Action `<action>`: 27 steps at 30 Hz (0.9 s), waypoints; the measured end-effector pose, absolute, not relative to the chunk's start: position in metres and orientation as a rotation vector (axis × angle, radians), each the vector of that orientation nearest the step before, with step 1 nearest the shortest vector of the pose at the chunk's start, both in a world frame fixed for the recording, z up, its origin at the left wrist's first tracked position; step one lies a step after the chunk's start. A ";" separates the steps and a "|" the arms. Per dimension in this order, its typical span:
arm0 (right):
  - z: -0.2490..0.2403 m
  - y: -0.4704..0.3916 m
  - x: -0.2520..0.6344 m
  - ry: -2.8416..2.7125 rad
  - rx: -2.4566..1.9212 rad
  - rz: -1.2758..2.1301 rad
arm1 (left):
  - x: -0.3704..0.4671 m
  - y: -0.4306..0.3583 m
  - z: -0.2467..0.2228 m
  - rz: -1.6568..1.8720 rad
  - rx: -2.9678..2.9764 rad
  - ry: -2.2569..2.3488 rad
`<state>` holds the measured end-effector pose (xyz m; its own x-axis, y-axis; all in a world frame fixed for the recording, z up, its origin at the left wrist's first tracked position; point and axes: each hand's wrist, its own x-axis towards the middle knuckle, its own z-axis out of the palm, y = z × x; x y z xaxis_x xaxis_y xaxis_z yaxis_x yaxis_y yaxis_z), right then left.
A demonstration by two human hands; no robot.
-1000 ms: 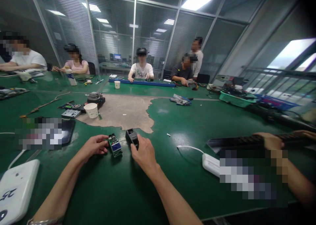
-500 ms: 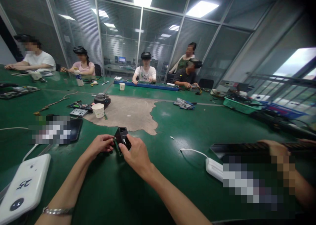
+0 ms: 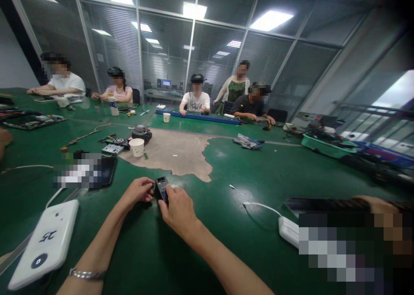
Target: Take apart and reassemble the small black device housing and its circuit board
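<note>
A small black box-shaped electronic part [image 3: 161, 186] stands tilted above the green table [image 3: 207, 252]. My right hand [image 3: 177, 206] grips its right side, thumb low at the front and fingers along the upper edge. At the box's left side is my left hand [image 3: 141, 192], its fingers curled and pinched together. Whether those fingertips touch the box, or hold something small, is hidden.
A brown worn patch [image 3: 174, 150] carries a paper cup [image 3: 136, 147] and loose electronic parts. Left lie a phone [image 3: 108, 170] and a white power bank [image 3: 45, 243]; right, a white cable [image 3: 263, 205] and another person's hand [image 3: 377, 204]. Gloves [image 3: 247, 142] lie farther back.
The black box has turned, and the green circuit board seen along its left side is out of sight. My left fingers have drawn slightly away. The whole view has shifted a little.
</note>
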<state>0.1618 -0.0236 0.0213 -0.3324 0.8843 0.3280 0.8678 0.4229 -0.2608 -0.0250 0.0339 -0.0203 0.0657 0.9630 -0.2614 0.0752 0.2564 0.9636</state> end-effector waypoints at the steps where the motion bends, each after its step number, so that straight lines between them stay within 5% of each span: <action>1: 0.019 -0.024 0.162 -2.258 -1.471 0.052 | -0.025 0.034 -0.021 0.927 1.098 1.314; 14: -0.002 -0.016 0.167 -2.122 -1.295 0.196 | -0.020 0.034 -0.012 0.882 1.089 1.246; 27: 0.031 0.000 0.201 -1.890 -1.366 0.160 | -0.022 0.032 -0.016 0.864 1.102 1.205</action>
<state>0.2007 -0.0004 0.0309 -0.1150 0.8498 0.5145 0.7510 0.4134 -0.5149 -0.0225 0.0325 -0.0157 0.1798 0.9452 -0.2724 0.0460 0.2685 0.9622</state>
